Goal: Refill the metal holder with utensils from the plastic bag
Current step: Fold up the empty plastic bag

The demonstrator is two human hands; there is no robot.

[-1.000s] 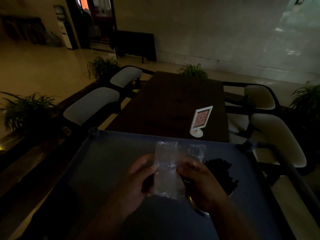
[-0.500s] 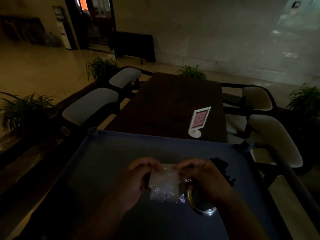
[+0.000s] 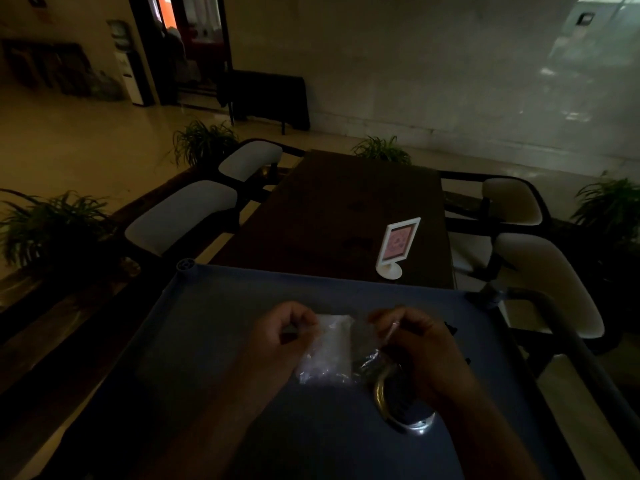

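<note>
Blue cart top [image 3: 214, 341], clear plastic bag [image 3: 327, 351], seemingly pinkish sign [image 3: 398, 242].

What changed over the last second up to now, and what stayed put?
Both hands brought the plastic bag down from upright over the blue tray to beside the metal holder. The left hand and right hand now pinch its top edge farther apart, as if opening it. Unchanged: both hands keep hold of the bag; the holder, tray and table sign stay put.

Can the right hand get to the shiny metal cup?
Probably yes. The round shiny metal holder sits just under the right hand on the blue tray, nothing between, though its fingers pinch the clear plastic bag.
</note>
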